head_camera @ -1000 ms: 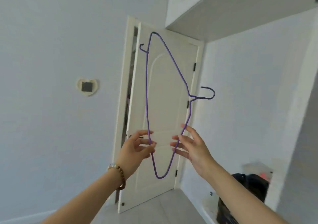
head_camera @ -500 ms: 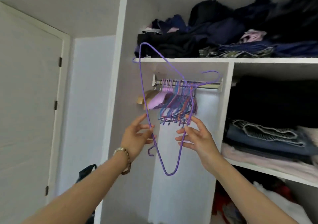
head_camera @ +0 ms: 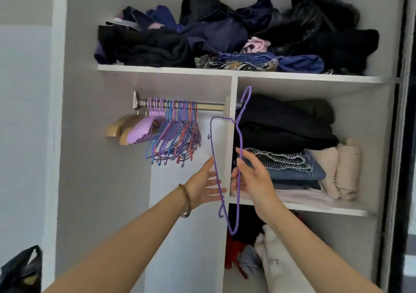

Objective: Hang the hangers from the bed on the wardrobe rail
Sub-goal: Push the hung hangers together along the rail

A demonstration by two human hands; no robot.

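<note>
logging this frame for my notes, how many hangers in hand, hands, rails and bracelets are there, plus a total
purple hanger in hand: 1
hands: 2, left hand and right hand
wardrobe rail: 1
bead bracelet: 1
total: 5
The bunched hangers already on the rail overlap too much to count, so they are left out.

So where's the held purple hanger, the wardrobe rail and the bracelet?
purple hanger (head_camera: 221, 118): head view, its top wire.
wardrobe rail (head_camera: 210, 107): head view, bare metal near its right end.
bracelet (head_camera: 186, 199): head view, beads on left wrist.
</note>
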